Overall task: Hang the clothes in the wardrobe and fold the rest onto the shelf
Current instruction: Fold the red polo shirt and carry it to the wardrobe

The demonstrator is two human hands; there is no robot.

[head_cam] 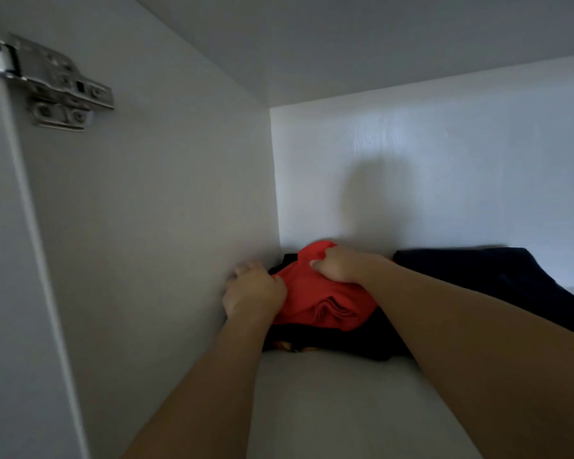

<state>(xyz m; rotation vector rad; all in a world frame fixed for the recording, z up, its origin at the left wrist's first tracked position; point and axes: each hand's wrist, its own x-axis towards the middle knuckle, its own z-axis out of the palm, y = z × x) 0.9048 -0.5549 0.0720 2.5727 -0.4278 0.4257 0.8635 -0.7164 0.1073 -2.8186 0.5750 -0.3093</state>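
1. Your left hand (pixel 254 291) grips the red garment's (pixel 318 303) left edge.
2. Your right hand (pixel 340 265) clutches its top.
3. It sits on dark clothes (pixel 338 342) in the shelf's (pixel 345 409) back-left corner.

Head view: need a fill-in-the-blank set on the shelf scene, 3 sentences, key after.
1. Both hands, the left hand and the right hand, grip a folded garment whose colour is ____.
2. That garment lies on top of a pile of ____ clothes on the shelf.
3. The metal hinge is fixed to the ____ side wall of the wardrobe.

Missing words: red; dark; left
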